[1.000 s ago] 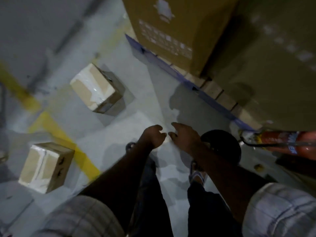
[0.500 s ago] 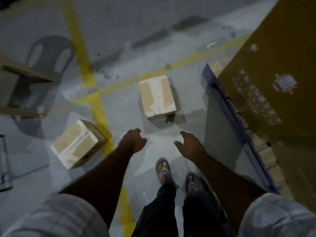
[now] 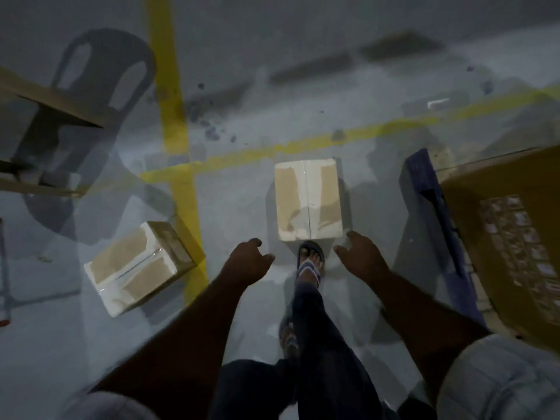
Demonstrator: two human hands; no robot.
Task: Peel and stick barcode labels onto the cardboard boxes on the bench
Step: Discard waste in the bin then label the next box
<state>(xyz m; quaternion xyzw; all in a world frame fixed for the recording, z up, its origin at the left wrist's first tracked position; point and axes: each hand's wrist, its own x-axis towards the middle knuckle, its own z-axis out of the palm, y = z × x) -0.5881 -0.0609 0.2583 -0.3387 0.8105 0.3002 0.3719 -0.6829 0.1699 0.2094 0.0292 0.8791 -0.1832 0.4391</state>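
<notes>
Head camera, looking straight down at a dim grey floor (image 3: 303, 56) from a standing person's view. Both bare forearms reached forward from light short sleeves (image 3: 503, 380) at the bottom corners.

The left hand (image 3: 249, 261) hung over the floor, its fingers loosely curled and grasping nothing that could be seen. The right hand (image 3: 362, 256) hung level with it, fingers relaxed and slightly spread, also holding nothing. Neither hand touched a box.

The middle box (image 3: 307, 198), small, brown and sealed with wide pale tape, lay flat on the floor just beyond the hands, in line with the gap between them. A sandalled foot (image 3: 310, 262) stood with its toes at that box's near edge. The left box (image 3: 136, 268), taped the same way, lay turned at an angle, out to the left of the left hand and beside a yellow line (image 3: 178, 147) painted on the floor.

At the right edge stood a large brown carton (image 3: 509, 237) with a grid of pale marks on its side, resting on a blue pallet (image 3: 430, 213). At upper left stood a grey plastic chair (image 3: 100, 74), partly hidden by a cardboard flap (image 3: 45, 101). The whole scene was dark and somewhat blurred.
</notes>
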